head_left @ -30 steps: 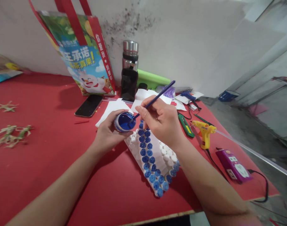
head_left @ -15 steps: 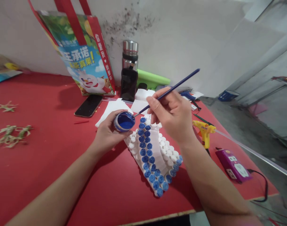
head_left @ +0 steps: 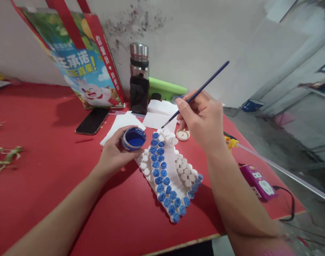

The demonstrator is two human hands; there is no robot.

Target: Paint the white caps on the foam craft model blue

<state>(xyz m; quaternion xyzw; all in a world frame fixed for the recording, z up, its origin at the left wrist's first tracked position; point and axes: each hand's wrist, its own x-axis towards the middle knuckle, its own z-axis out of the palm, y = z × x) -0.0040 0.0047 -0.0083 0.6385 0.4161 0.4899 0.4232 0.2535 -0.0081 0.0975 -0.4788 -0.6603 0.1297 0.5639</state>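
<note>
My left hand [head_left: 113, 154] is wrapped round a small pot of blue paint [head_left: 134, 138], holding it tilted just above the red table [head_left: 58, 170]. My right hand [head_left: 202, 119] pinches a thin blue paintbrush [head_left: 197, 93]; its tip hangs over the far end of a white craft piece [head_left: 169, 174]. That piece lies between my hands and is covered with small round balls, some painted blue, some white. A small round lid [head_left: 183, 134] lies just beyond it, under my right hand.
A printed red-handled bag [head_left: 79, 64] leans on the wall, with a black phone [head_left: 92, 120], a steel-topped bottle [head_left: 139, 80], a green roll [head_left: 166, 89] and white paper sheets [head_left: 122, 124] nearby. A yellow glue gun [head_left: 231, 142] and a purple power strip [head_left: 257, 181] lie right.
The brush has come out of the paint pot and risen up and to the right over the craft piece. The view has shifted a little; a small lid now shows.
</note>
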